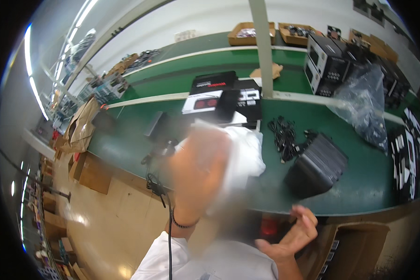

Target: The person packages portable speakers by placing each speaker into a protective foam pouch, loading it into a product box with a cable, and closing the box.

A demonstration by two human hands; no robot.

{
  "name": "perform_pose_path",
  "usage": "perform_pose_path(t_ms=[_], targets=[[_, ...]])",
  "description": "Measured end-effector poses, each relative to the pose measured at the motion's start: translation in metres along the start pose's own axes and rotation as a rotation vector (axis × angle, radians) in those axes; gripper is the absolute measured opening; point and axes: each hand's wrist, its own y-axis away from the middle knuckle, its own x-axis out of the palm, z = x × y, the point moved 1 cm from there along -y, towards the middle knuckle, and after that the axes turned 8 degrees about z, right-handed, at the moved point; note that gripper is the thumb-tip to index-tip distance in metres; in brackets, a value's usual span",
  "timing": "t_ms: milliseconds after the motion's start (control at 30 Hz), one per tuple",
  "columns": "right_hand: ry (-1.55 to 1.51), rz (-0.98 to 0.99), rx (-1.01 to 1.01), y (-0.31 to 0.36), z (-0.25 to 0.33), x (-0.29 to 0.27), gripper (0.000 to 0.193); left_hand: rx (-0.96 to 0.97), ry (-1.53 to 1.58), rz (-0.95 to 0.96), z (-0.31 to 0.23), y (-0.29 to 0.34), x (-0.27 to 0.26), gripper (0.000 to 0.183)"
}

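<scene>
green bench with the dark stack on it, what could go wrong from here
The dark stack sits near the front edge of the green bench, so the right hand, close in front, might bump it. The thin black cable running past the left wrist could snag. The clear plastic bag, draped over the white rail, might slide down.

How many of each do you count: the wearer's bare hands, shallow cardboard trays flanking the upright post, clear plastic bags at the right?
Bare hands: 2 (left hand, right hand)
Cardboard trays: 2 (left tray, right tray)
Clear plastic bag: 1
Total: 5
</scene>
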Motion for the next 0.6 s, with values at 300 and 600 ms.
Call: perform_pose_path(t_ms=[300,600], targets=[[-0.510,-0.028,0.558,0.014,0.029,-0.005,0.069,0.064,0.106,0.544,-0.013,0.059,0.031,0.044],[-0.356,0.036,0.832,0.032,0.008,-0.116,0.037,-0.222,0.398,1.425,0.036,0.091,0.049,0.052]])
